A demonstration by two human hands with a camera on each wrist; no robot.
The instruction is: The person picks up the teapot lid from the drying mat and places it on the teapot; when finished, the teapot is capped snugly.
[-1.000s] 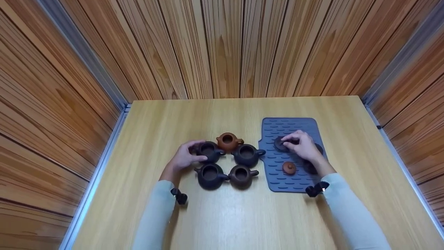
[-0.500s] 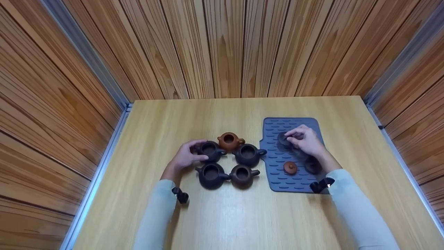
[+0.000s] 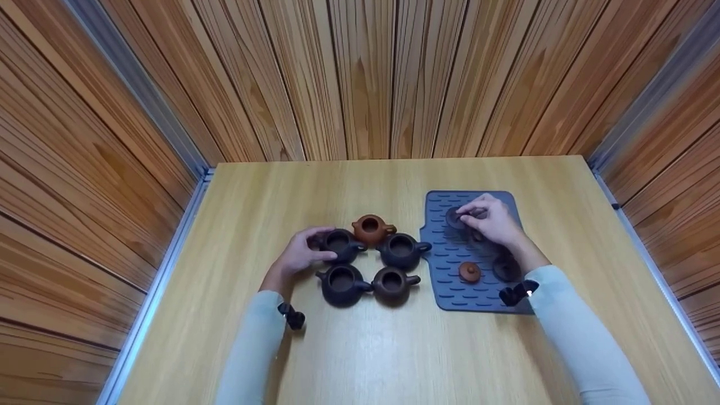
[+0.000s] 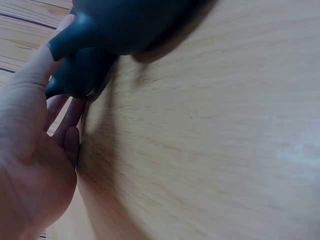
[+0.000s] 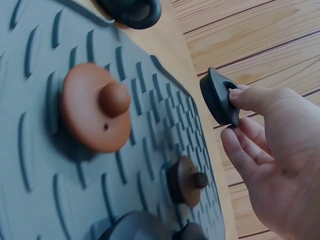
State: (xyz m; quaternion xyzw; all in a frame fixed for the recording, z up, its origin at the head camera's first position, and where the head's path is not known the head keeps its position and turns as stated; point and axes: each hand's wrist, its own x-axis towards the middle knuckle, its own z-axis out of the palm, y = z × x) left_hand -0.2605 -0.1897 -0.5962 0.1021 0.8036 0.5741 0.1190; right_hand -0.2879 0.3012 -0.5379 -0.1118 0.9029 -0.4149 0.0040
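My right hand [image 3: 495,222] pinches a dark teapot lid [image 3: 454,217] by its knob. The right wrist view shows this lid [image 5: 217,97] tilted on edge and raised off the grey-blue mat [image 3: 450,292]. Below the hand lie a small brown lid [image 5: 184,181], an orange lid [image 3: 469,272] and a larger dark lid [image 3: 506,269]. My left hand [image 3: 298,253] grips a dark teapot [image 3: 340,241], its thumb on the near side and fingers round the far side. In the left wrist view, a nearer dark teapot [image 4: 125,25] partly covers the gripped one [image 4: 82,75].
Several lidless teapots stand close together in a ring: an orange one [image 3: 369,227] at the back, a black one [image 3: 401,250] beside the mat, a black one [image 3: 342,284] and a brown one [image 3: 392,285] in front. Wood-panel walls [image 3: 360,79] enclose the table [image 3: 360,354].
My right hand has lifted the dark lid up and away from the mat, and more of the lids beneath now shows. My left hand stays at its teapot.
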